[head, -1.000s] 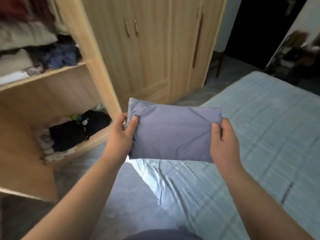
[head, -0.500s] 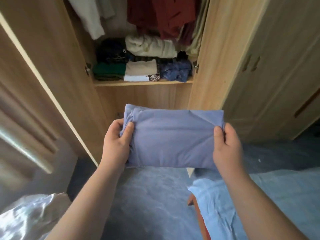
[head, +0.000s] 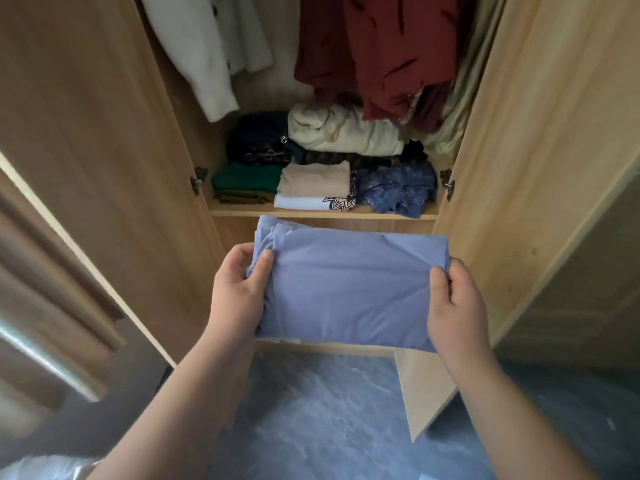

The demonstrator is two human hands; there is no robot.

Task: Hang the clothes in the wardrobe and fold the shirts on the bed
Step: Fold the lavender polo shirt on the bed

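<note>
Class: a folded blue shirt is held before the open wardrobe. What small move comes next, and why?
Probably carry the folded shirt forward and up towards the shelf: left hand and right hand grip its ends, and folded clothes already lie there.

Soft daylight, moderately bright. Glare streak at lower left of frame; sheen on floor. Wardrobe interior shadowed. Edges bowed, left edge blurred; centre sharp.

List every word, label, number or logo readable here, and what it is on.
No readable words or numbers anywhere.
Round white logo on the dark folded garment: too small to read.
Black print on the white folded shirt: ornament, no letters.
</note>
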